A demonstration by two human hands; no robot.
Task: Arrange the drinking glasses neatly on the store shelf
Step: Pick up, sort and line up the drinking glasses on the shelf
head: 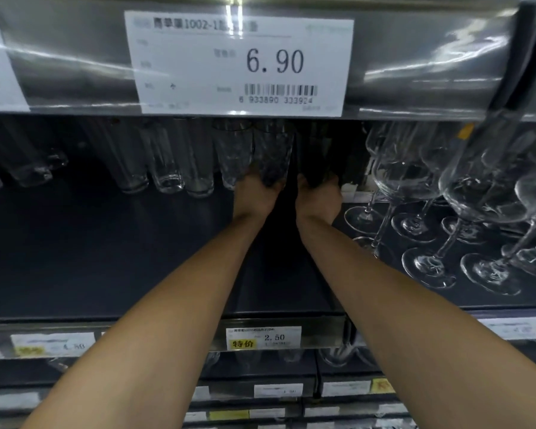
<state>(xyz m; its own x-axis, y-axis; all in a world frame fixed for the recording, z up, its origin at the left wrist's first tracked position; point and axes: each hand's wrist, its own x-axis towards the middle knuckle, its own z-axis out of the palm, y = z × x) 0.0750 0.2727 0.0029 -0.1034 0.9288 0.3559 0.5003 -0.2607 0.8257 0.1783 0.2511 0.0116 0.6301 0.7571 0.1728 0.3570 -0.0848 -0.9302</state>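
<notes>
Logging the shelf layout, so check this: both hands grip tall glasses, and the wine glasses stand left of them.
Wrong side: in the head view the wine glasses stand right of the hands, not left. The rest holds: the left hand grips a clear tall glass, the right hand a dark tall glass.

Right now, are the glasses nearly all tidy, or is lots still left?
Partly done. Tall glasses already stand in a row at the back, and wine glasses stand together on the right. In hand: the left hand grips a clear glass, the right hand a dark glass. Left: placing those two, and maybe the far-left glasses, which stand apart.
</notes>
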